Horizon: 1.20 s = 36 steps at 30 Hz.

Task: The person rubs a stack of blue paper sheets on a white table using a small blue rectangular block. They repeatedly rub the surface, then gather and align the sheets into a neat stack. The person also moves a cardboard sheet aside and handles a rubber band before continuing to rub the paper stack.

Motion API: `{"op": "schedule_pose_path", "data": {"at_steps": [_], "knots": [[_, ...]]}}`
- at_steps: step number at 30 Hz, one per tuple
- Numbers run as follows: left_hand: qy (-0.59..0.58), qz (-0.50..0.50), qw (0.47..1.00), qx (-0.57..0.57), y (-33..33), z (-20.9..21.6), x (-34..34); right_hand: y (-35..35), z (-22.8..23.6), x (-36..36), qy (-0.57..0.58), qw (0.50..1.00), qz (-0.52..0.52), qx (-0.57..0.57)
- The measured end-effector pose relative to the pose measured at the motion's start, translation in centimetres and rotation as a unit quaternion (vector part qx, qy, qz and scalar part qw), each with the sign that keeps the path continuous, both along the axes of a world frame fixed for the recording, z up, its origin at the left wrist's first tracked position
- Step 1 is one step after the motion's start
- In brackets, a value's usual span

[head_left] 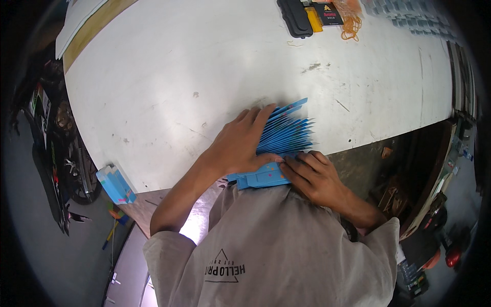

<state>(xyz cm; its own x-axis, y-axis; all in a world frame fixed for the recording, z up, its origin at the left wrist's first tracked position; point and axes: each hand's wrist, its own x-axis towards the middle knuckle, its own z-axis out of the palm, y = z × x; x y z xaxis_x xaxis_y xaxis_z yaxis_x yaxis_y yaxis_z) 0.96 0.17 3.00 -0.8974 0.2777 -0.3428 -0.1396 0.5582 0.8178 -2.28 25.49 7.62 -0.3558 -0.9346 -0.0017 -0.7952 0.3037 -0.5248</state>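
Observation:
A thick fanned stack of thin blue paper pieces (286, 130) stands at the near edge of the white table, its edges spreading to the right. My left hand (238, 140) is closed round the left side of this stack, fingers over its far end and thumb at its near end. Between the stack and my shirt lies a flat blue paper piece (263, 177) with small coloured spots. My right hand (314, 176) has curled fingers pressed on the right end of that piece, close to my left thumb. Its fingertips partly hide what they grip.
A small blue packet stack (116, 185) sits at the table's (153, 92) left near corner. At the far side lie a black case (295, 19), a yellow lighter (313, 19), a dark box (328, 14) and orange rubber bands (351, 26). A motorcycle (56, 148) stands left.

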Motion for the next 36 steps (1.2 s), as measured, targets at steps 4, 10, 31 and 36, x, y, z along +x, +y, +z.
{"op": "schedule_pose_path", "data": {"at_steps": [4, 10, 31, 36], "knots": [[-0.013, 0.015, 1.0, 0.018, 0.1, -0.3, 0.1, 0.6, -1.1, 0.4, -0.008, 0.999, -0.016, -0.05], [-0.028, 0.018, 0.999, 0.012, 0.3, -0.4, 0.1, 1.3, -1.1, 0.0, -0.063, 0.994, -0.029, -0.089], [0.123, 0.02, 0.992, 0.015, 2.9, 0.1, 2.5, -2.5, -1.0, -11.4, -0.039, 0.984, -0.162, -0.055], [0.215, 0.031, 0.973, -0.076, 3.5, -1.8, 4.9, -3.7, -2.5, -9.7, -0.151, 0.986, -0.001, 0.068]]}}
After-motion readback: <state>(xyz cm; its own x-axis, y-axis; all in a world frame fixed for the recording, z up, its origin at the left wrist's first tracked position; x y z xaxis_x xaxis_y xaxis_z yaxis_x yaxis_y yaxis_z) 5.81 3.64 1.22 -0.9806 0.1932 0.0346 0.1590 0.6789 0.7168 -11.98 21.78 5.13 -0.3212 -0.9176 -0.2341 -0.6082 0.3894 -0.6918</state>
